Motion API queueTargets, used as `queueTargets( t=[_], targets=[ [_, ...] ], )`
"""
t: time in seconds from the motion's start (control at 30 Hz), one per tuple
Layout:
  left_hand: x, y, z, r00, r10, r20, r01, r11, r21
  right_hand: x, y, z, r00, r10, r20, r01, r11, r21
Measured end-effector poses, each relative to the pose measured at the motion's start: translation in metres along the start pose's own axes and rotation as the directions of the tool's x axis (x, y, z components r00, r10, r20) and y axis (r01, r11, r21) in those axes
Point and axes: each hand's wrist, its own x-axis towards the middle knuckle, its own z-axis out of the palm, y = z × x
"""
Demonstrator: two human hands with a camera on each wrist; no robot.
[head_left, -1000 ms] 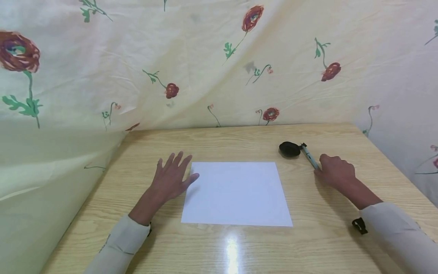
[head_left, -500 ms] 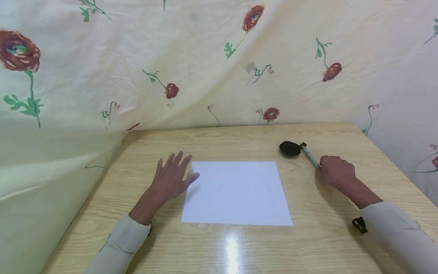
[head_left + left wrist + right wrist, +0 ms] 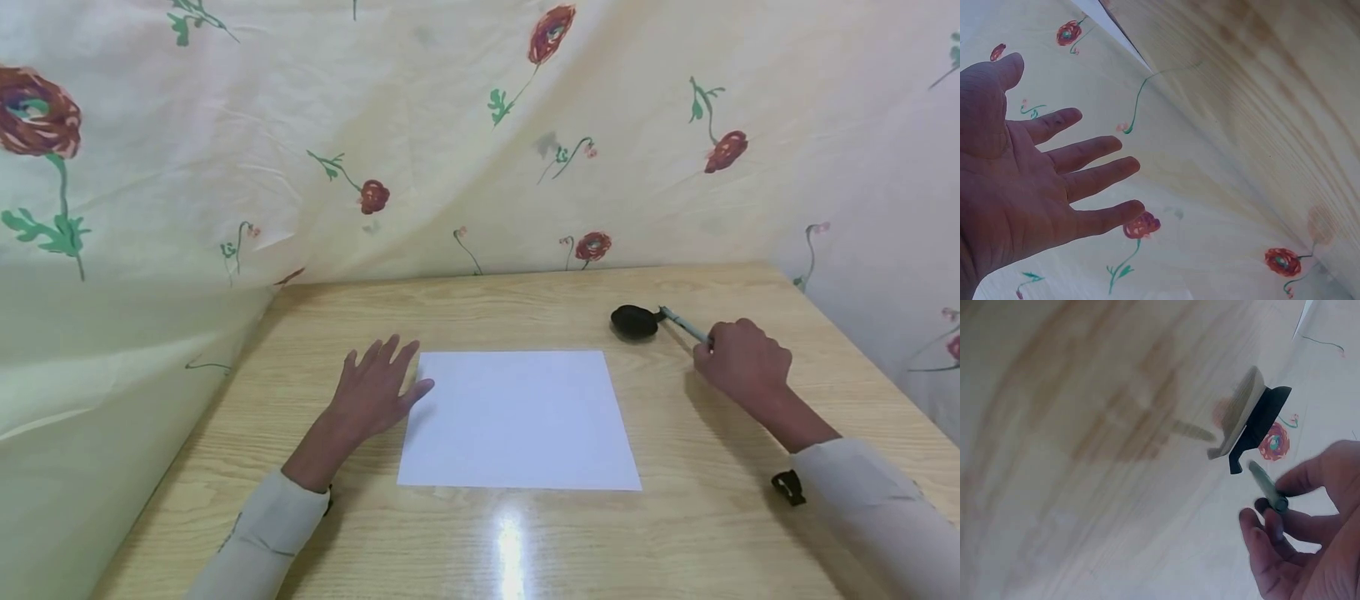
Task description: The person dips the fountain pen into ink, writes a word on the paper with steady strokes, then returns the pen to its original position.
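Note:
In the head view my right hand [image 3: 742, 362] pinches a slim grey-green pen [image 3: 686, 325] near its closer end. The pen's far end reaches the short tab of a black, oval, domed object [image 3: 634, 322] on the table. The right wrist view shows the pen [image 3: 1264, 485] between thumb and fingers, a small gap separating its tip from the tab of the black object [image 3: 1264, 415]. My left hand [image 3: 371, 396] has its fingers spread, thumb over the left edge of a white sheet of paper [image 3: 517, 421]. Its palm faces the left wrist camera, holding nothing.
A light wood-grain table [image 3: 450, 542] lies under everything. Flowered cloth [image 3: 420, 125] hangs along its back and left side, and pale cloth [image 3: 885, 208] borders the right. The black object stands beyond the paper's far right corner.
My right hand has risen slightly and shifted a little right, lifting the pen's near end and turning the pen. The left hand, paper and black object have stayed in place.

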Motion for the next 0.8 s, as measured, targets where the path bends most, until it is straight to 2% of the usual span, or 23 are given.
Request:
queueTargets(
  t=[0.17, 0.4, 0.57, 0.8],
  targets=[
    [-0.001, 0.0, -0.001, 1.0, 0.007, 0.005, -0.007, 1.0, -0.003, -0.004, -0.003, -0.003, 0.988, 0.038, -0.153, -0.031, 0.998, 0.048],
    [-0.005, 0.0, -0.001, 1.0, -0.007, 0.02, 0.007, 1.0, -0.003, -0.005, -0.008, -0.003, 0.939, 0.072, -0.336, -0.029, 0.991, 0.129],
    [-0.008, 0.0, 0.002, 1.0, 0.003, 0.012, -0.003, 1.0, -0.005, -0.008, -0.011, -0.003, 0.903, 0.047, -0.428, 0.017, 0.989, 0.144],
    [-0.012, 0.001, 0.001, 1.0, 0.006, 0.009, -0.006, 1.0, -0.014, -0.015, -0.015, -0.007, 0.863, 0.015, -0.506, 0.073, 0.985, 0.154]
  ],
)
